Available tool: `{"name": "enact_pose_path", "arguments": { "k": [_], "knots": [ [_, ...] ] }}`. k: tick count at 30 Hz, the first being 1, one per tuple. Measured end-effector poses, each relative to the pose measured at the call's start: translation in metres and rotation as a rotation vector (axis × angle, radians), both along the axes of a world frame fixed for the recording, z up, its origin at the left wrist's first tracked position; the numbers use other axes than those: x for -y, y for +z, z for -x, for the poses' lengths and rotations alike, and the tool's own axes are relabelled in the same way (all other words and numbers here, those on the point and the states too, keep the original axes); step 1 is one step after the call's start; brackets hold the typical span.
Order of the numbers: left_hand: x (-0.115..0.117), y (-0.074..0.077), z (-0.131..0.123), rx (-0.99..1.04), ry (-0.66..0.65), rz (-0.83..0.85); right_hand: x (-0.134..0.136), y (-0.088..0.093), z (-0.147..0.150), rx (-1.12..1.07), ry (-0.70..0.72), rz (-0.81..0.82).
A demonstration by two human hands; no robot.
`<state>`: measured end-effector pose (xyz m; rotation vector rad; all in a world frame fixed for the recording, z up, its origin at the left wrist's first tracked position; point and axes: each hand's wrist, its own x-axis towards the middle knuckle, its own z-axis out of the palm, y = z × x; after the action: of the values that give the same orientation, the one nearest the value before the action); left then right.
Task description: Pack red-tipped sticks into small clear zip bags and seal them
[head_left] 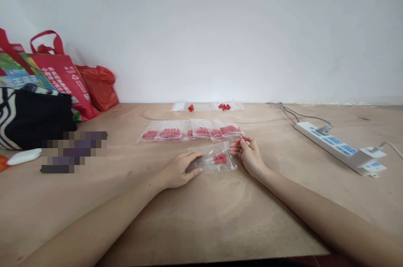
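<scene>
Head view: right hand [248, 155], fingers clamped on 1 red piece [238, 142], its long axis slanting toward the counter's [176, 225] far right corner, beside the clear bag's [226, 168] right end; left hand [181, 169], fingers apart, touches its left end. Clear bag lies on the front-edge side of the filled bags [170, 125].

The left hand [182, 170] and right hand [251, 157] are bare. I see bare arms [126, 206], the left with a tiny dot [150, 184].

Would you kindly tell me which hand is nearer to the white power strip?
The right. The right hand is left of the power strip, by the right end of the clear bag; the left hand is farther off, at the bag's left end.
</scene>
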<state>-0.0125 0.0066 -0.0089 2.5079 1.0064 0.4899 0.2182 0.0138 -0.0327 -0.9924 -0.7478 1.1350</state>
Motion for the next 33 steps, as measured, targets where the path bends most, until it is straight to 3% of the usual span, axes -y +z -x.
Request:
{"name": "enact_pose_path", "arguments": {
  "k": [9, 14, 18, 20, 23, 27, 29, 33],
  "knots": [
    [0.001, 0.002, -0.002, -0.013, 0.011, 0.020, 0.005, 0.007, 0.001, 0.049, 0.189, 0.138],
    [0.000, 0.000, -0.001, 0.000, 0.000, 0.008, 0.002, 0.001, -0.006, 0.399, 0.310, 0.106],
    [0.000, 0.000, -0.001, 0.002, -0.002, 0.007, 0.001, -0.004, -0.008, 0.722, 0.386, -0.054],
    [0.000, 0.000, -0.001, -0.001, -0.002, 0.002, 0.001, -0.003, -0.010, 0.881, 0.327, -0.134],
    [-0.001, 0.000, -0.001, 0.002, -0.025, -0.014, -0.005, 0.002, -0.021, 1.096, 0.108, -0.158],
    [-0.002, -0.002, -0.001, -0.007, -0.106, -0.035, -0.021, 0.006, -0.053, 1.317, -0.283, -0.011],
    [-0.003, -0.003, -0.001, -0.022, -0.116, -0.029, -0.028, 0.007, -0.067, 1.350, -0.293, 0.158],
    [-0.003, -0.002, 0.000, -0.045, -0.117, -0.008, -0.036, 0.006, -0.079, 1.323, -0.096, 0.295]
  ]
}}
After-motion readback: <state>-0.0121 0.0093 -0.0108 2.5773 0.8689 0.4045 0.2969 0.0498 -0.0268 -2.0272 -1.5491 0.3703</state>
